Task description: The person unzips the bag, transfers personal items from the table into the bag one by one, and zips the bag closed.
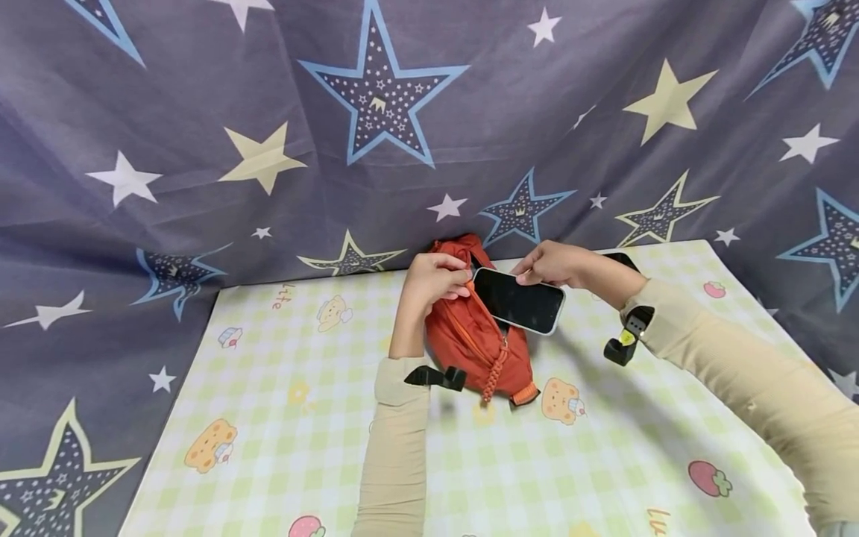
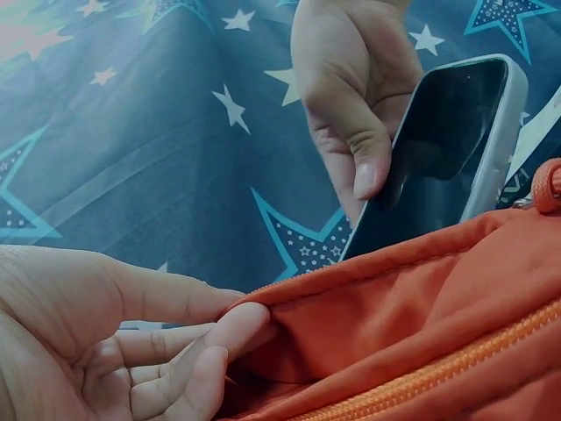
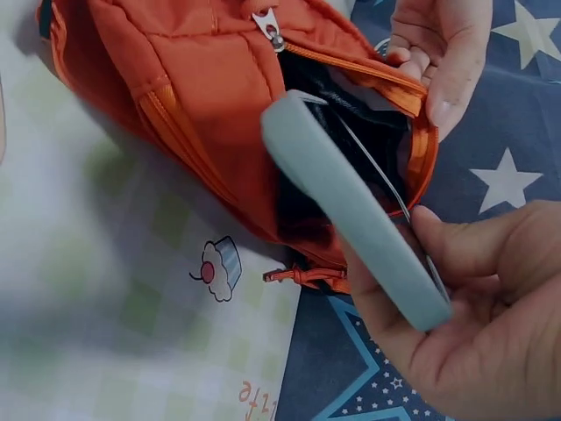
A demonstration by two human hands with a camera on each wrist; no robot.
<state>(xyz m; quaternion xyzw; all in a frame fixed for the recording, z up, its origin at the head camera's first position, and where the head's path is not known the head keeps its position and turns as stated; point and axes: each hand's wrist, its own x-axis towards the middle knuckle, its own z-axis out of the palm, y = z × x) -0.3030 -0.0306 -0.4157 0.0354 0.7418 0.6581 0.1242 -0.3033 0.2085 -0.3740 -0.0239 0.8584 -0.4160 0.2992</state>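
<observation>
An orange-red sling bag lies at the back of the table, its zipped pocket open with a dark lining. My left hand pinches the pocket's edge between thumb and fingers, as the left wrist view shows up close. In my right hand is a smartphone with a black screen and a pale case, gripped near one end. The phone slants over the pocket opening in the right wrist view. A braided orange zipper pull hangs on the bag's front.
The table wears a green-and-white checked cloth with cartoon prints. Behind it hangs a dark star-patterned curtain. A black object lies at the back edge, partly hidden by the right forearm. Black straps circle both wrists.
</observation>
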